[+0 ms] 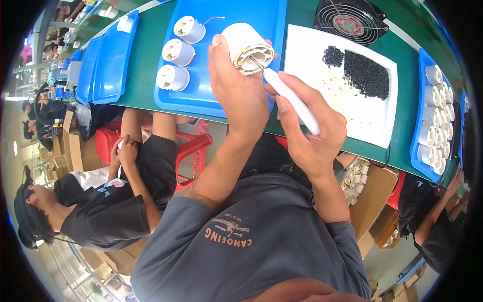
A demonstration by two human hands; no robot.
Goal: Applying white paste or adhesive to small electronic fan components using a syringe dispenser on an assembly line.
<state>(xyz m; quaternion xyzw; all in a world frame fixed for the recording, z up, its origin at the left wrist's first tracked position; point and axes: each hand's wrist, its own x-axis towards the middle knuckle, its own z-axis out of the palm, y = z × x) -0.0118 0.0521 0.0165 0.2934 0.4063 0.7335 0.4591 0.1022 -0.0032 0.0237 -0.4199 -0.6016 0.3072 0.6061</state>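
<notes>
Green table (146,45) spans above both your hands. Blue tray (211,98) sits behind your left hand (240,90), white tray (367,121) just right of your right hand (312,136). Left hand grips the white motor housing (246,45), open end facing you. Right hand pinches a white screwdriver (294,100), tip inside the housing.

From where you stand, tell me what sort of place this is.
Probably a factory assembly line. A long green bench carries blue trays of identical white cylinders, the hands work a white tool into one more, and co-workers sit alongside.
</notes>
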